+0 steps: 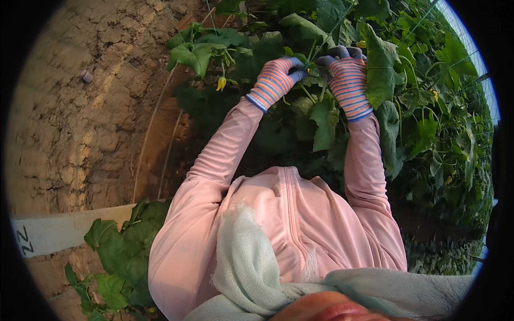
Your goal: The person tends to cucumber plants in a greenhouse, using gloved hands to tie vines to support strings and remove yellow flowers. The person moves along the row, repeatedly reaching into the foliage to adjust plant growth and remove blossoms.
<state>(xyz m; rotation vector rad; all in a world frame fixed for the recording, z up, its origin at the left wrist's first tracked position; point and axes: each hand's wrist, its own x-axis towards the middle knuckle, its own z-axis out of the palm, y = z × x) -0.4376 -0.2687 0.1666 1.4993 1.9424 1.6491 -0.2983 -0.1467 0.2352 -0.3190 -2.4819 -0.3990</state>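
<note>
Both my hands wear striped orange-and-blue knit gloves with dark coated fingertips. My left hand [273,82] has its thumb and fingertips closed around a thin green stem of a cucumber vine [312,50], close to a small yellow bud. Just to its right, my right hand [350,82] is among the leaves, its thumb pointing toward the same stem. Its fingers curl over at the top, and what they touch is hidden. Green support twine [335,27] runs up past both hands. A large curled leaf [379,66] hangs against the right glove.
Left of the vine, a yellow flower [221,83] droops below a leaf cluster. Cracked dry soil [108,100] lies at left, with a small cylindrical object [86,76] on it. A pale board [76,228] bearing writing crosses the lower left. Dense netted foliage [437,132] fills the right.
</note>
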